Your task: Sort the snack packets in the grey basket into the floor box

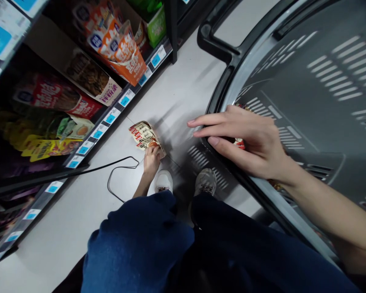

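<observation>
Down on the floor, my left hand (152, 160) has its fingers closed at the near edge of a small open carton of snack packets (144, 136), cream-coloured with red print. Whether the fingertips pinch the carton's edge or a packet in it is hard to see. My right hand (251, 140) reaches across the rim of a large grey shopping basket (216, 101). Its fingers are stretched out past the rim and hold nothing. Beneath that hand, part of a small red packet (239, 143) shows inside the basket; the rest is covered.
At left stands a shop shelf with price tags (110, 118), an orange snack carton (128, 61), red snack packs (61, 97) and yellow packets (53, 148). A thin black cable (110, 179) loops over the floor. My shoes (205, 181) are between shelf and basket.
</observation>
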`<state>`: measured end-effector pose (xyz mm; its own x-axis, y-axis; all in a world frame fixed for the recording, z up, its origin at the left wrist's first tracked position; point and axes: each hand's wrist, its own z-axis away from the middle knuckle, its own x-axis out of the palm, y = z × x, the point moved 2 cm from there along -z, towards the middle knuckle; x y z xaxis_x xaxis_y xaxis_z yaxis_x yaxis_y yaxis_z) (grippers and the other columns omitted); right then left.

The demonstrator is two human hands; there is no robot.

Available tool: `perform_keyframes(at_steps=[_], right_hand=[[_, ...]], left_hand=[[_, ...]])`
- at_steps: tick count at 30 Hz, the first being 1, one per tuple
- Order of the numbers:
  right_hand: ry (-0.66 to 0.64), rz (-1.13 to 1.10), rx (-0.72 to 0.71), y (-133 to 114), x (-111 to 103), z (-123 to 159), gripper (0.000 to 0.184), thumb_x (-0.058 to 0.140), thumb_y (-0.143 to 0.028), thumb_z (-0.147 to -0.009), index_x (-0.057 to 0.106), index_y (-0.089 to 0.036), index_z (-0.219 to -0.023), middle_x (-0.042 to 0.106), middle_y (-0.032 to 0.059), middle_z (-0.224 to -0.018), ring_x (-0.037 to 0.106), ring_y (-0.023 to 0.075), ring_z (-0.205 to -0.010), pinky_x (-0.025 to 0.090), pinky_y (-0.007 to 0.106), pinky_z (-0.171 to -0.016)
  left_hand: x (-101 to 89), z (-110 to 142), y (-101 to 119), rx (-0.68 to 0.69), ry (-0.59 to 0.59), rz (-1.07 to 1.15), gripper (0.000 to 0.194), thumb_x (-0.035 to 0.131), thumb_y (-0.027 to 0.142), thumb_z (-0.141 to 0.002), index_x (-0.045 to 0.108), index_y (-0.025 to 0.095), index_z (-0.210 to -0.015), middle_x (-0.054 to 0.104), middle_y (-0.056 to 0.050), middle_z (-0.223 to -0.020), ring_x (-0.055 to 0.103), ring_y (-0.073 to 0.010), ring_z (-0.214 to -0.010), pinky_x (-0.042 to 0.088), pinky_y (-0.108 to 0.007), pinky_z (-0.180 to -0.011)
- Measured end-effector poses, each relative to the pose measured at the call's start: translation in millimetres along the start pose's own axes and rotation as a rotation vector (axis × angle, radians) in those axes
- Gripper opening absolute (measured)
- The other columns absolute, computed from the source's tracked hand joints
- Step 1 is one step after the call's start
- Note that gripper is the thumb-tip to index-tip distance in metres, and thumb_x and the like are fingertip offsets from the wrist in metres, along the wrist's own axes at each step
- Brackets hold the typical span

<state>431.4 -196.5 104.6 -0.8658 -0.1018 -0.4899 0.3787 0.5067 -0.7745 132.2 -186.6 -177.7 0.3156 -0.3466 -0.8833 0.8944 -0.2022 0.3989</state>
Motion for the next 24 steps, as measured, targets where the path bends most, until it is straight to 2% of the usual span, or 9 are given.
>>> perform_keyframes(at_steps=[5, 9, 14, 20, 24], right_hand=[[0.001, -0.003, 0.001, -1, 0, 0, 0.023, 0.054, -0.019, -0.104, 0.074, -0.020, -0.115, 0.072, 0.0077, -0.131, 0.072, 0.0198, -0.092, 0.046, 0.039, -0.078], [-0.006, -0.001, 0.005, -2, 0, 0, 0.023, 0.054, -0.018, -0.103, 0.074, -0.019, -0.115, 0.072, 0.0077, -0.131, 0.072, 0.0199, -0.095, 0.047, 0.039, -0.080], [-0.017, 0.025, 0.021, -2, -1, 0, 0.024, 0.053, -0.021, -0.105, 0.075, -0.021, -0.116, 0.072, 0.0060, -0.131, 0.072, 0.0192, -0.095, 0.050, 0.039, -0.083], [-0.022, 0.029, 0.021, -3, -1, 0, 0.024, 0.053, -0.022, -0.106, 0.075, -0.020, -0.116, 0.072, 0.0064, -0.131, 0.072, 0.0191, -0.097, 0.050, 0.038, -0.082], [-0.013, 0.038, 0.012, -2, -1, 0, 0.024, 0.054, -0.020, -0.105, 0.075, -0.021, -0.116, 0.072, 0.0045, -0.130, 0.070, 0.0163, -0.090, 0.049, 0.037, -0.081]], left_hand=[[-4.6, 5, 4, 0.001, 0.051, -0.029, 0.042, 0.051, 0.012, -0.096, 0.063, 0.016, -0.135, 0.059, -0.017, -0.139, 0.051, -0.0313, -0.137, 0.042, -0.047, -0.121], [-8.7, 1, 3, -0.028, 0.047, -0.056, 0.047, 0.052, 0.017, -0.096, 0.057, 0.016, -0.143, 0.062, -0.017, -0.138, 0.055, -0.0333, -0.133, 0.048, -0.048, -0.114], [-11.2, -9, -1, -0.034, -0.008, -0.075, 0.035, 0.047, 0.021, -0.100, 0.069, 0.018, -0.127, 0.070, -0.013, -0.129, 0.062, -0.0303, -0.123, 0.051, -0.043, -0.109], [-11.1, -7, -3, -0.064, -0.043, -0.083, 0.035, 0.046, 0.023, -0.101, 0.070, 0.018, -0.127, 0.072, -0.013, -0.127, 0.065, -0.0280, -0.120, 0.052, -0.039, -0.105], [-13.5, -7, -1, -0.086, -0.084, -0.084, 0.033, 0.047, 0.024, -0.101, 0.073, 0.018, -0.120, 0.073, -0.012, -0.126, 0.067, -0.0264, -0.118, 0.052, -0.035, -0.101]])
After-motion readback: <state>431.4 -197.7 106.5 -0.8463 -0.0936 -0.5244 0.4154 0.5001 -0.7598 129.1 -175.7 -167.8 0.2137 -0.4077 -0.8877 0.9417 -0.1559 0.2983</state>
